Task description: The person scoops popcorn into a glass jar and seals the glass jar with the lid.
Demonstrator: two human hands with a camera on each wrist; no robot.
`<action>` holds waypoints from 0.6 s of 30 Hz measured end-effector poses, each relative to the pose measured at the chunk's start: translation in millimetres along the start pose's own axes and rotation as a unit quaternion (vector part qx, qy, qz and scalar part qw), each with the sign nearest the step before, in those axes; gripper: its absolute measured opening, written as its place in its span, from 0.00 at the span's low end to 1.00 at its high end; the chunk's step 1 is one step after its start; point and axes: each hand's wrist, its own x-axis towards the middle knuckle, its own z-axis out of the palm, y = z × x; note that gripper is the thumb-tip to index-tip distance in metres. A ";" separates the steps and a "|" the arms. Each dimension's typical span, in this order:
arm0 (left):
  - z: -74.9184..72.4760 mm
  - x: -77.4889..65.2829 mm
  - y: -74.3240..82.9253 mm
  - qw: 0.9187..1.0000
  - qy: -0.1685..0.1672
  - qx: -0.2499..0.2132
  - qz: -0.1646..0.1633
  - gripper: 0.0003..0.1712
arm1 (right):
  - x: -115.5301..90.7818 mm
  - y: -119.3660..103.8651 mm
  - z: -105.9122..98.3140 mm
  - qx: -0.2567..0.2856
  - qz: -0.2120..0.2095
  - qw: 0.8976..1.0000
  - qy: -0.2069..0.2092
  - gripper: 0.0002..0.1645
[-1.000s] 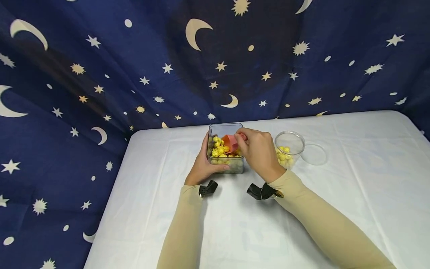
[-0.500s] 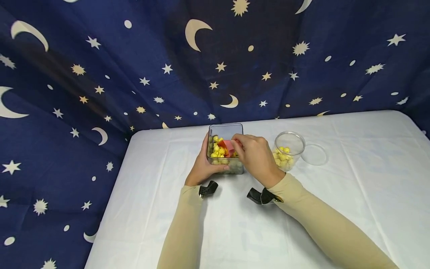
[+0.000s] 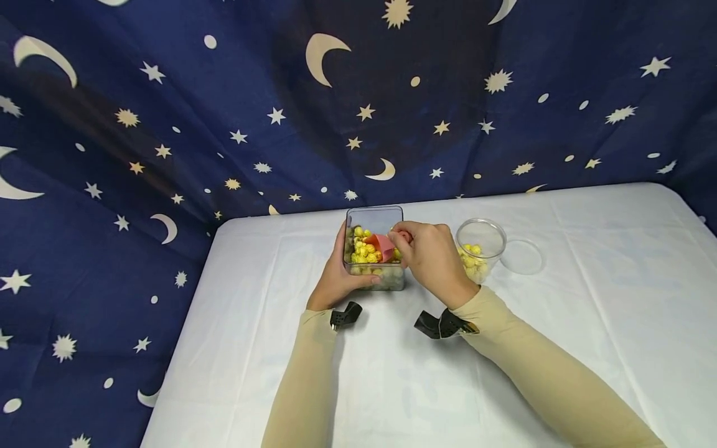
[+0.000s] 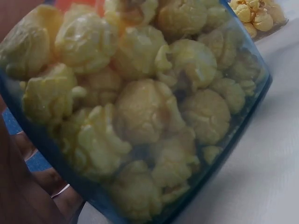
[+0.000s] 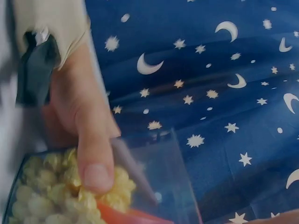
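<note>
A clear, square-mouthed plastic container (image 3: 374, 266) stands on the table, partly filled with yellow popcorn (image 3: 364, 251). My left hand (image 3: 335, 278) grips it from the left side, thumb across the front wall; that thumb also shows large in the right wrist view. Inside the container, a pinkish-red scoop (image 3: 383, 246) is tilted among the popcorn, its lower part hidden. My right hand (image 3: 437, 258) holds the scoop's handle over the container's right rim. In the left wrist view the popcorn presses against the clear wall, with the scoop a red blur at the top.
Just right of my right hand stands a round clear tub (image 3: 482, 246) with more popcorn, partly hidden by the wrist. A clear round lid (image 3: 523, 256) lies beside it on the white tablecloth (image 3: 605, 311). A dark blue star-patterned curtain (image 3: 246, 81) hangs behind the table.
The scoop has come down slightly lower into the popcorn and turned a little, my right hand shifting with it. My left hand and the container stay in place.
</note>
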 end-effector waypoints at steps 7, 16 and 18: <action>1.1 -4.1 0.6 1.000 0.009 -0.001 -0.002 0.76 | -4.7 -1.5 0.6 0.042 0.011 0.999 0.016 0.07; -0.2 2.8 -15.8 1.000 0.010 0.019 0.000 0.77 | -4.6 5.5 7.5 0.033 -0.009 0.996 0.078 0.07; -0.5 6.2 -23.8 1.000 0.011 0.024 0.004 0.78 | -4.2 5.7 8.3 0.032 -0.012 0.996 0.078 0.07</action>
